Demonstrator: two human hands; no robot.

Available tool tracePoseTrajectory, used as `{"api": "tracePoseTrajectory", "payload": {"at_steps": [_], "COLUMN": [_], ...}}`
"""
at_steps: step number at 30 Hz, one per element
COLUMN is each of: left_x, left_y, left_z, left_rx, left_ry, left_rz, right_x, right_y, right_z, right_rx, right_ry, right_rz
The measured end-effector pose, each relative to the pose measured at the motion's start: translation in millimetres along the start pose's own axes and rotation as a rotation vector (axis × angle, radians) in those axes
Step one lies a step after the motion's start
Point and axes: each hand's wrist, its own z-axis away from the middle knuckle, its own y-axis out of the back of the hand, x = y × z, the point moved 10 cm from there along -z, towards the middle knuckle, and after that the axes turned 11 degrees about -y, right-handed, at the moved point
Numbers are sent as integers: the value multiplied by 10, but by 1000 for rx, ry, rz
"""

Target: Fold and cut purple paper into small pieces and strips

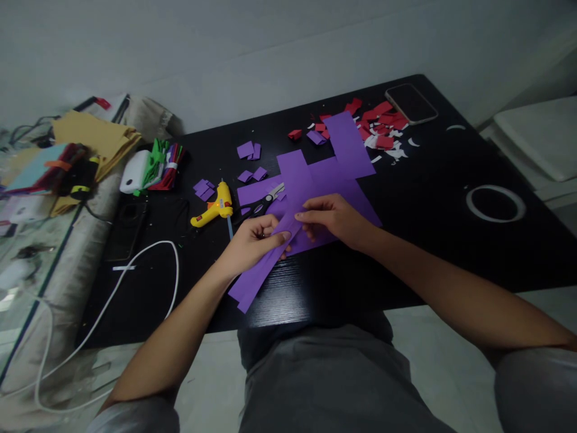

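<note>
My left hand (pixel 261 240) is closed on a long strip of purple paper (pixel 259 276), thumb on top; the strip runs down toward the table's front edge and seems to have a second layer. My right hand (pixel 331 219) pinches the same strip farther up, its thumb and forefinger together at the edge. Under the hands lie larger purple sheets (pixel 356 204), and another purple piece (pixel 349 144) rests across them. Black-handled scissors (pixel 259 207) lie just beyond my left hand, partly over the purple paper.
A yellow glue gun (pixel 214 207) lies left of the scissors. Small cut purple pieces (pixel 247 150) are grouped behind. Red and white scraps (pixel 383 129) and a phone (pixel 411 102) occupy the back right, a white ring (pixel 496 203) the right. A white cable (pixel 175 270) loops at left.
</note>
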Motion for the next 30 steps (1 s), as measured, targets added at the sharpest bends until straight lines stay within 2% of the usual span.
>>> {"api": "tracePoseTrajectory", "payload": {"at_steps": [12, 19, 30], "left_x": [-47, -49, -42], "left_y": [9, 35, 31], "left_z": [7, 3, 2], "left_rx": [11, 41, 43], "left_ry": [37, 14, 23], "left_rz": [-3, 33, 45], "right_x": [74, 99, 107], "right_y": [-2, -176, -157], "right_z": [-38, 29, -9], "right_rx": [-40, -109, -128], "right_ry": [-61, -70, -35], "right_rz": [-144, -54, -56]}}
